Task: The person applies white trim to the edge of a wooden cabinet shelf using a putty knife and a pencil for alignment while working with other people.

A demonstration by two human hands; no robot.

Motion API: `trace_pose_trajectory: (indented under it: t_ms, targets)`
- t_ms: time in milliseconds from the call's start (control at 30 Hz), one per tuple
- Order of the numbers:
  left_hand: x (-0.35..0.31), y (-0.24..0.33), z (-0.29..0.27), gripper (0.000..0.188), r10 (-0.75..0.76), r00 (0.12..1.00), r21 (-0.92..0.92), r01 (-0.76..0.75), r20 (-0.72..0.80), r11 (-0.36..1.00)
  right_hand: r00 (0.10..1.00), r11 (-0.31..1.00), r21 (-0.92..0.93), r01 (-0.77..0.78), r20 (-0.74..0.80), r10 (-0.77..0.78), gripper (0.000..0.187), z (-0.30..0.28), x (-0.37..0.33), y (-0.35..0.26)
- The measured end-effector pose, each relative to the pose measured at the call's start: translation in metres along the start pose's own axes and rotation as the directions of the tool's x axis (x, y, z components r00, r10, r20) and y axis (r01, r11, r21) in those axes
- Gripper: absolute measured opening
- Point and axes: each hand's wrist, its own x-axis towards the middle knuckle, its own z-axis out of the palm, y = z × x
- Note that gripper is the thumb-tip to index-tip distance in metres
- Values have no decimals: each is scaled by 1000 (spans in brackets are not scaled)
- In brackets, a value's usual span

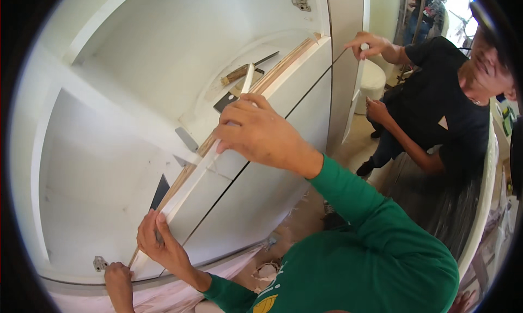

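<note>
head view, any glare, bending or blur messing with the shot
Head view: glare blows out the bright patch at top right; head view: fisheye bends the white cabinet toward the black rim; head view: the left hand and right hand look fairly sharp, with no obvious motion blur.

White cabinet base (202,76): wooden-handled tool (236,74) lies near front edge, right of middle, slim blade toward right end. Dark flat piece (222,102) just beside it. Pale strip (190,179) along front edge, dark triangular piece (160,191) behind its left end.
</note>
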Motion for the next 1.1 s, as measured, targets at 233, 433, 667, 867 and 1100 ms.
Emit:
trace_pose_trajectory:
  t_ms: [233, 433, 667, 867, 1100]
  targets:
    - [4, 5, -7, 17, 214, 977, 116, -212, -2, 970, 998, 991, -128, -42, 36, 47, 5, -25, -11, -10]
    - [12, 4, -6, 14, 284, 958, 108, -287, 45, 952, 993, 962, -250, -107, -65, 94, 4, -54, -35, 22]
    - [15, 1, 9, 14, 335, 942, 127, -337, 32, 933, 971, 952, -216, -218, -148, 189, 17, -54, -41, 45]
    - [18, 21, 19, 12, 416, 903, 130, -427, 106, 895, 915, 949, -23, -314, -273, 297, 27, -41, -45, 65]
    - [22, 24, 31, 10, 385, 917, 49, -391, 105, 919, 874, 908, 48, -416, -257, 413, 46, -25, -116, 19]
